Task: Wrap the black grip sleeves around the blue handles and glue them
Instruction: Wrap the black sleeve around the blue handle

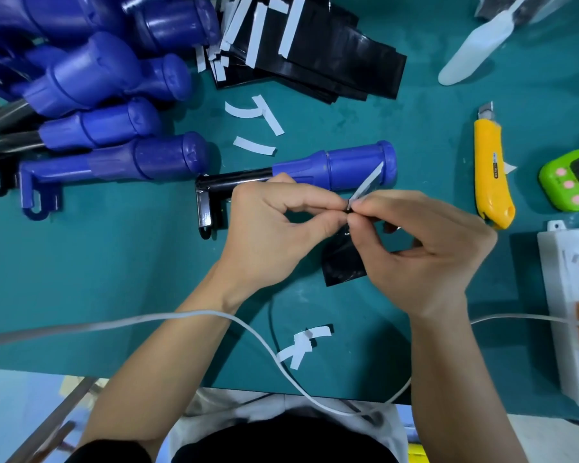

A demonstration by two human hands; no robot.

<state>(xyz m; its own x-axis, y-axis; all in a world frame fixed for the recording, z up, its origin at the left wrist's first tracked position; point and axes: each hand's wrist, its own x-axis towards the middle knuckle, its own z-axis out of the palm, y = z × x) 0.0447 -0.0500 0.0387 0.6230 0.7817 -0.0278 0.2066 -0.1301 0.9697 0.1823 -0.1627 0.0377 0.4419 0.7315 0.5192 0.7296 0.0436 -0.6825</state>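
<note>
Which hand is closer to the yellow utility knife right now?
Right. The right hand is just left of the yellow utility knife, not touching it; the left hand is farther left. Both pinch the black grip sleeve.

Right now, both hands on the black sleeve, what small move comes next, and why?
Probably peel the white backing strip off the black sleeve: the left hand pinches the sleeve's top edge, the right hand pinches the partly lifted strip, and the blue handle lies bare.

Teal table point(114, 279) with blue handles point(97, 71), black grip sleeves point(331, 71), paper strips point(254, 145), yellow knife point(492, 172), green timer point(572, 180), power strip point(572, 312)
</note>
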